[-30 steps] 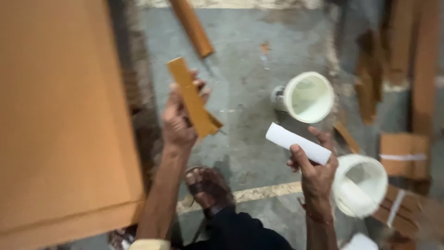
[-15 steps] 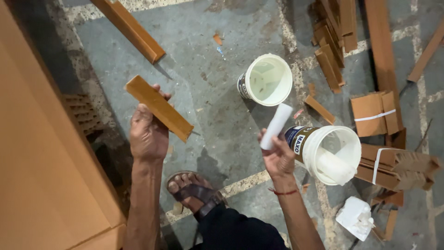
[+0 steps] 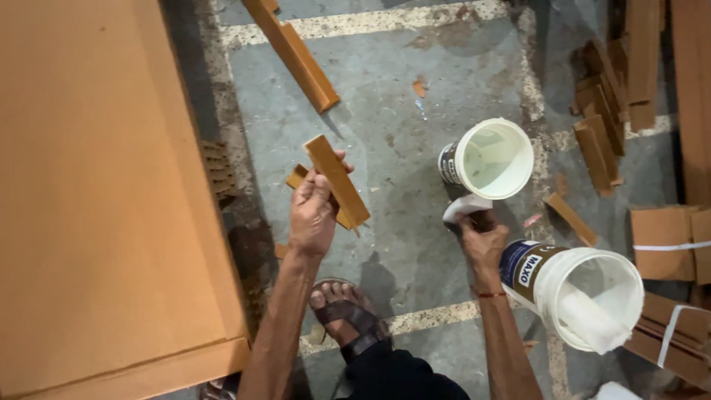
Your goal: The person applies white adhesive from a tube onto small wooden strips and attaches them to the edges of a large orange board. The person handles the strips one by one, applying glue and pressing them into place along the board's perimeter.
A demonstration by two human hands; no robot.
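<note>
The left hand (image 3: 312,215) has its grip closed round two short wooden strips (image 3: 335,185), lifted clear of the floor (image 3: 400,96), while the right hand (image 3: 483,241) pinches a white tube (image 3: 463,207) beside the open white bucket (image 3: 492,159).

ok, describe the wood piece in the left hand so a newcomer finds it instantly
Start at the big orange-brown board filling the left side. Just right of its edge, the left hand holds a short L-shaped wooden strip above the concrete floor. Unlike the longer strip lying on the floor, it is held up.
</note>
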